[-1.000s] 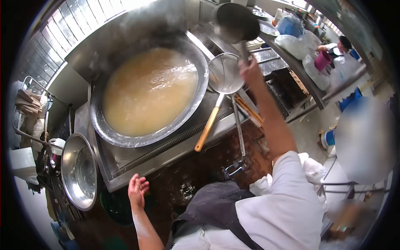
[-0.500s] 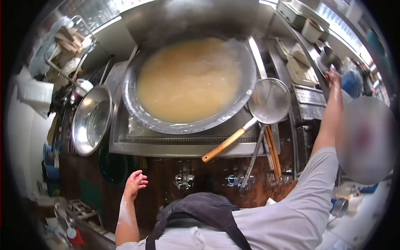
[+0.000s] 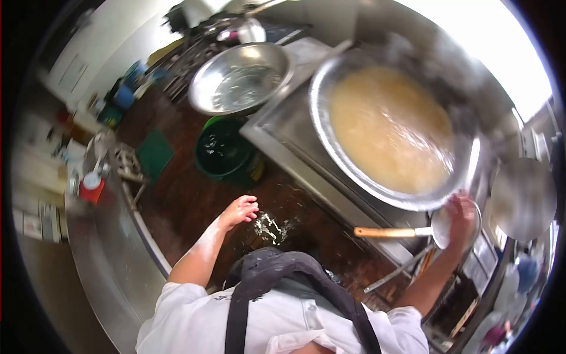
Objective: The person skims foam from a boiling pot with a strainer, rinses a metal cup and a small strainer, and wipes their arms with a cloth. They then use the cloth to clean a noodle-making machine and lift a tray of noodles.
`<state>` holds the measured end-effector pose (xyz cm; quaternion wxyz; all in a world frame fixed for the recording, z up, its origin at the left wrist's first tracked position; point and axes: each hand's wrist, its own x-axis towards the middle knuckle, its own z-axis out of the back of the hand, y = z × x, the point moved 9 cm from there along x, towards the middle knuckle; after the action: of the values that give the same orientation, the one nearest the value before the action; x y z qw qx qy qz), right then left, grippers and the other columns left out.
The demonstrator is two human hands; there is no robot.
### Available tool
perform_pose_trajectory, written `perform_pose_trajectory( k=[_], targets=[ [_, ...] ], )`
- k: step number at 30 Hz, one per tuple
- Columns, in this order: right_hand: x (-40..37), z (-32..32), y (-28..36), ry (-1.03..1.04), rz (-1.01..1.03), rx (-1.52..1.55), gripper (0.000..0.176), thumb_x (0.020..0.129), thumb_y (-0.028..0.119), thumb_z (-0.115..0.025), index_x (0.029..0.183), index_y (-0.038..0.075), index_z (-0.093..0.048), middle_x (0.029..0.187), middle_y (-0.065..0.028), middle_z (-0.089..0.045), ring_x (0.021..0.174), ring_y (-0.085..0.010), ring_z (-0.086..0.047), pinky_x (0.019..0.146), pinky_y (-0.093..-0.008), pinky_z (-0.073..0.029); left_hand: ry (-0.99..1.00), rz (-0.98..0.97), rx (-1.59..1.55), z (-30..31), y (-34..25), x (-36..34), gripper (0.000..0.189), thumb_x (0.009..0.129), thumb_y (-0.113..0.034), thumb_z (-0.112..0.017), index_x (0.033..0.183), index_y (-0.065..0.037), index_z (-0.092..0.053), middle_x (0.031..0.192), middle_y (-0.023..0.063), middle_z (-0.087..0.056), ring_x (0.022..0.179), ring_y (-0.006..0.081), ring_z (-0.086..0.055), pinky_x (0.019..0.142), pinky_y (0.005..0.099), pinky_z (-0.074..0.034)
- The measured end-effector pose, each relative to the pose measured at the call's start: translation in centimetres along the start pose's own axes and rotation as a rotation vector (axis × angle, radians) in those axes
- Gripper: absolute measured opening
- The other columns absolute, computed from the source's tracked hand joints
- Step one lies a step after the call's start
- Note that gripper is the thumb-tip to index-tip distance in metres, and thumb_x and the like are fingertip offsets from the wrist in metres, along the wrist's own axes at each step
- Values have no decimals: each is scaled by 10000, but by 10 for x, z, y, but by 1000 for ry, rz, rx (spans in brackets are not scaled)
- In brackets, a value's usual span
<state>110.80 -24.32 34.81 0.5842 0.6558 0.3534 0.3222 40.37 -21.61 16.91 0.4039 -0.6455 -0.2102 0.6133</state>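
Observation:
My left hand (image 3: 240, 211) hovers over the wet floor in front of the stove, fingers loosely bent and apart, with nothing in it. My right hand (image 3: 460, 212), smeared by motion, is over the mesh bowl of a strainer (image 3: 437, 230) at the right end of the stove. Whether it touches the strainer does not show. The strainer's wooden handle (image 3: 384, 232) points left across the stove's front edge. Behind it sits a large round pot (image 3: 337, 154) of steaming, cloudy tan liquid (image 3: 389, 127).
A wide metal bowl (image 3: 203, 97) with clear liquid stands left of the stove, above a dark green bucket (image 3: 221, 168). A steel counter (image 3: 112, 265) runs along my left. A green mat (image 3: 155, 155) lies on the wet floor (image 3: 183, 206). Poles lean below the strainer.
The view has swung left. My right hand has come from the shelf at the far right to above the strainer. My left hand remains empty over the floor.

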Motion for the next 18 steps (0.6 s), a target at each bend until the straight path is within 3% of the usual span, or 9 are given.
perform_pose_trajectory(
  k=[1,4,6,8,11,13,15,16,18],
  targets=[
    [-23,-89,-19,213,-191,16,445,920,253,-665,1300,52,-553,1064,-70,-656,927,-175,-654,792,-335,-542,-20,4,-37,12,9,-4,498,955,-298,-650,1361,-62,-482,1102,84,-647,855,133,-638,743,291,-532],
    [-93,-292,-102,675,-395,-181,422,965,253,-629,1315,33,-542,1046,-75,-681,925,-167,-657,822,-305,-531,-50,-29,-136,53,33,-24,533,957,-342,-643,1367,-51,-465,1107,99,-632,901,163,-647,770,311,-535],
    [-146,-411,-130,1071,-218,-298,427,975,229,-620,1334,18,-526,1083,-78,-676,964,-151,-644,865,-294,-525,-103,-51,-197,91,54,-36,520,962,-337,-636,1361,-50,-469,1107,95,-636,899,162,-647,772,314,-536],
    [-206,-515,-125,1258,-329,-110,427,971,233,-631,1330,24,-535,1098,-73,-677,997,-154,-633,892,-309,-515,-171,-88,-232,139,78,-54,506,965,-326,-632,1364,-60,-471,1099,75,-642,887,154,-638,773,318,-532],
    [-238,-623,-190,1325,-153,-421,397,960,202,-631,1312,34,-560,1135,-96,-679,1029,-203,-640,924,-339,-506,-280,-116,-366,219,125,-82,468,970,-300,-628,1347,-63,-484,1087,67,-643,875,144,-634,763,313,-528],
    [-232,-667,-233,1093,240,-830,409,956,171,-630,1325,18,-545,1196,-102,-661,1065,-197,-627,944,-308,-490,-354,-132,-484,278,152,-109,445,970,-279,-630,1332,-58,-497,1072,71,-644,863,140,-637,729,308,-529],
    [-188,-665,-371,1016,186,-739,413,933,226,-649,1291,31,-582,1153,-110,-679,1058,-206,-632,931,-340,-498,-426,-152,-545,334,179,-130,406,971,-268,-634,1305,-70,-515,1051,59,-641,841,124,-632,706,278,-522],
    [-183,-661,-402,1030,330,-929,366,951,270,-613,1227,30,-603,1019,-91,-703,964,-198,-654,840,-342,-529,-460,-167,-559,360,187,-139,396,971,-262,-636,1300,-76,-519,1051,58,-642,831,121,-631,699,267,-518],
    [-223,-633,-490,1385,1260,-1393,151,787,224,-610,759,92,-677,745,-124,-681,711,-274,-665,615,-401,-535,-458,-172,-641,408,196,-151,375,974,-245,-632,1294,-82,-526,1048,60,-643,831,119,-628,691,256,-516]
  ],
)
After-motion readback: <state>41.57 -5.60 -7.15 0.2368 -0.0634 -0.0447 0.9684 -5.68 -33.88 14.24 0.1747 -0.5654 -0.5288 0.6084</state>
